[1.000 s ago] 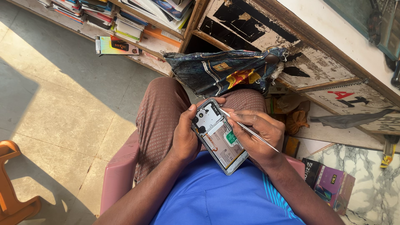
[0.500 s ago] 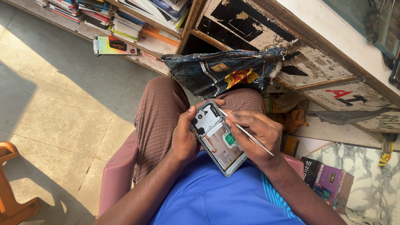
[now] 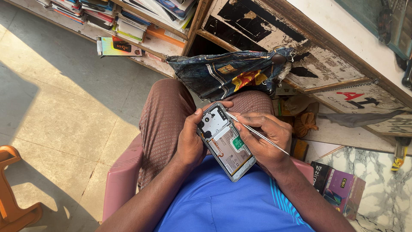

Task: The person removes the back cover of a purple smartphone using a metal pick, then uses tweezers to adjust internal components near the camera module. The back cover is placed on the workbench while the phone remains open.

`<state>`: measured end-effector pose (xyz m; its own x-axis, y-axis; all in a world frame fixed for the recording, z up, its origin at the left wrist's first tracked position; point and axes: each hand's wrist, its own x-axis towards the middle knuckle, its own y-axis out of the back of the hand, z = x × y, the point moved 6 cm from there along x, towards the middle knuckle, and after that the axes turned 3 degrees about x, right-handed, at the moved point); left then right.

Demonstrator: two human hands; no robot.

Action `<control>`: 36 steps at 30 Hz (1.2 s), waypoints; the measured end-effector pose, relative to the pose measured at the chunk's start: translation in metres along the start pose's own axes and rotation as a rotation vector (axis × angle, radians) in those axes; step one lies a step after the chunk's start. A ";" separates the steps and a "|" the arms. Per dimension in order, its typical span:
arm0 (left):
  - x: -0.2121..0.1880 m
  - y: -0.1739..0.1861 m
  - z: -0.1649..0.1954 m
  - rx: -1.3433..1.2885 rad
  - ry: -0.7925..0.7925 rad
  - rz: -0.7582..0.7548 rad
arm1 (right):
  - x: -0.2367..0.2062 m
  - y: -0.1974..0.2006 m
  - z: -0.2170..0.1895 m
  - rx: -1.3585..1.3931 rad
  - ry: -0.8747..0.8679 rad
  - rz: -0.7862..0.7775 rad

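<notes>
The phone (image 3: 226, 141) lies in the person's lap, back cover already off, so the grey inner frame, the camera openings at its top end and the battery with a green sticker show. It is tilted, top end toward 11 o'clock and bottom end toward 5 o'clock.

The left hand (image 3: 191, 139) cradles it from 9 o'clock, thumb on the near edge and fingers curled round the top; its grip is pressed against the phone's sides. The right hand (image 3: 266, 139) sits at 3 o'clock, thumb and fingers pinching a thin metal tool (image 3: 257, 134) like a pen. The tool's tip touches the upper right edge of the phone, near the camera end, while its tail points out toward 4 o'clock.

Judging by this, the opening is done and the work on the inside is under way; the inner frame looks still in place, and whether any screws are out is too small to tell.

Beyond the hands are brown trousers (image 3: 165, 124) and a blue shirt (image 3: 219, 202), on a pink chair (image 3: 122, 180). At 12 o'clock a dark patterned bag (image 3: 223, 75) hangs off a worn wooden cabinet (image 3: 274, 34); stacked books (image 3: 128, 21) fill a shelf at 11 o'clock. A purple box (image 3: 339, 191) rests at 4 o'clock.
</notes>
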<state>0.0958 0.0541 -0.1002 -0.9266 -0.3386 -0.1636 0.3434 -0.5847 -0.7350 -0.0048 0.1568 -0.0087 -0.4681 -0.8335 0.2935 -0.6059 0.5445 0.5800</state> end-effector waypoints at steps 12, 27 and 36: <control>0.000 -0.001 -0.001 -0.033 -0.010 -0.023 | 0.004 -0.001 -0.014 -0.149 0.176 0.014; -0.002 0.002 -0.012 -0.259 0.005 -0.050 | -0.016 -0.005 0.056 0.581 -0.279 0.095; -0.001 -0.006 0.001 -0.343 -0.037 -0.098 | -0.017 -0.005 0.077 1.016 -0.418 0.196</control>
<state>0.0945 0.0577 -0.0950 -0.9443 -0.3231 -0.0620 0.1759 -0.3366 -0.9251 -0.0433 0.1760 -0.0748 -0.6768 -0.7320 -0.0783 -0.6531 0.6460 -0.3951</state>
